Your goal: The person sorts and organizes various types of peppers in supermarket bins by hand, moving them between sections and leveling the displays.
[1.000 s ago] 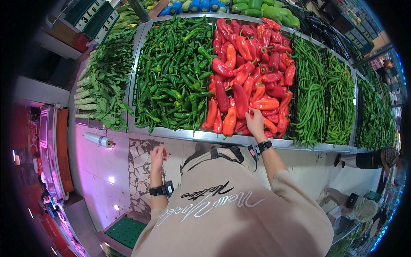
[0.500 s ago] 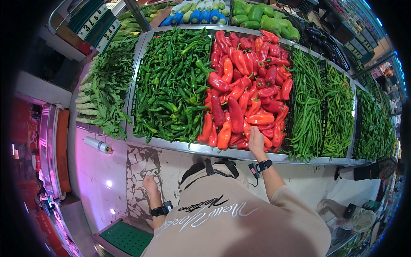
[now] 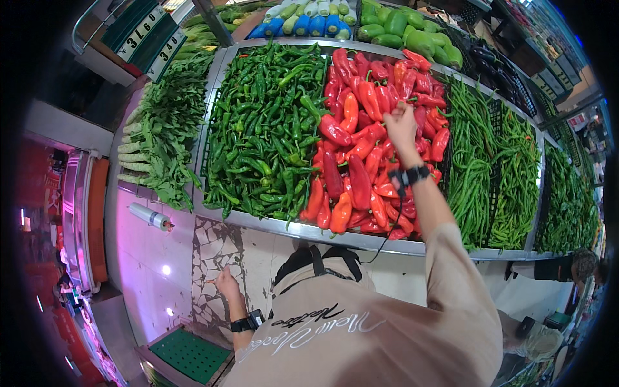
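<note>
My right hand [image 3: 402,126] reaches over a bed of glossy red peppers [image 3: 361,171], toward its far right part. Its fingers are bent and pressed together among the peppers, near a green stem. Whether a pepper is in them is hidden. My left hand [image 3: 227,284] hangs low at my left side, above the floor and away from the display. Its fingers look curled, and a thin brownish bit shows beside them; what it is I cannot make out. Each wrist wears a black strap with a small device.
Green peppers [image 3: 264,129] fill the section left of the red ones, with long thin green peppers [image 3: 469,161] on the right. A metal rim [image 3: 290,227] edges the stand. Leafy white radishes [image 3: 164,129], a plastic bag roll [image 3: 149,216] and a green perforated panel [image 3: 190,353] lie leftward.
My right hand has moved away from me, from the front edge of the red peppers to their far right part. The left hand has barely moved.
</note>
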The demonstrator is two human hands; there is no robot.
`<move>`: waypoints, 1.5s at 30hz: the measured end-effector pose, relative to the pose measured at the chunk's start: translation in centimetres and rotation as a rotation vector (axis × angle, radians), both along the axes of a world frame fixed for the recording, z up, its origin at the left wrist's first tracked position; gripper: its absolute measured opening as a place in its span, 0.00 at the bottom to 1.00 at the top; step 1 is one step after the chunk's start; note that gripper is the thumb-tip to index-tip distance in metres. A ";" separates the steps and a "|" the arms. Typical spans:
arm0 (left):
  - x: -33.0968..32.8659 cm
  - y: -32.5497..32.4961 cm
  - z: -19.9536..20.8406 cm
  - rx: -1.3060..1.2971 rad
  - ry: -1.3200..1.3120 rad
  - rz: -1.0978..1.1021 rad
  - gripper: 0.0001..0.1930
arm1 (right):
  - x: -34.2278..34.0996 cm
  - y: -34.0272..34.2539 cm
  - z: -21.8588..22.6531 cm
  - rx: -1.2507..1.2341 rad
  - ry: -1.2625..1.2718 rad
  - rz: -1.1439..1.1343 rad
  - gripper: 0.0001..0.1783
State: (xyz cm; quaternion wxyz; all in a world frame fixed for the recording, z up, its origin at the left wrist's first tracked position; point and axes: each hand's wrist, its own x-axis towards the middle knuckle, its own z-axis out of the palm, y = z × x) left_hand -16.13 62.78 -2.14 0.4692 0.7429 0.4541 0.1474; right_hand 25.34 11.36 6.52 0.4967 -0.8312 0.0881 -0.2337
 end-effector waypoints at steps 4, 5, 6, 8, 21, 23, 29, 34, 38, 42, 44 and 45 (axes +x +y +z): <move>0.3 -1.3 2.5 -0.121 0.002 0.137 0.22 | 11.7 -2.3 1.2 -0.317 0.288 -0.197 0.37; -0.4 -1.6 2.3 -0.143 -0.008 0.174 0.22 | 13.9 -2.7 1.3 -0.381 0.378 -0.169 0.41; -1.8 -0.9 1.7 -0.159 0.008 0.181 0.22 | 15.7 -3.0 1.1 -0.424 0.461 -0.136 0.44; -5.7 0.6 -0.6 -0.200 0.046 0.208 0.21 | 18.2 -2.8 0.3 -0.478 0.546 -0.101 0.46; -11.1 0.1 -3.5 -0.063 0.152 0.321 0.10 | 22.4 -3.3 -0.7 -0.681 0.448 -0.095 0.35; -9.0 0.7 -3.8 -0.015 0.122 0.260 0.10 | 21.1 -3.4 2.4 -0.641 0.357 -0.042 0.36; 3.5 1.9 -0.4 -0.011 -0.075 -0.079 0.07 | 10.4 -1.2 15.3 -0.475 -0.033 0.226 0.33; 15.3 0.4 3.2 0.055 -0.288 -0.484 0.05 | -1.0 6.4 24.1 -0.180 0.010 0.482 0.30; 21.4 -4.6 14.4 0.011 -0.504 -0.879 0.11 | -7.1 12.3 24.3 -0.020 0.011 0.689 0.28; 22.7 -7.0 20.2 0.066 -0.679 -1.162 0.32 | -12.7 19.3 23.1 0.192 0.210 0.851 0.27; 22.3 -7.2 21.7 -0.048 -0.691 -1.260 0.37 | -14.4 21.5 21.4 0.241 0.258 0.905 0.29; 21.9 -7.2 21.6 -0.240 -0.700 -1.280 0.36 | -15.1 22.4 21.2 0.229 0.302 0.938 0.30</move>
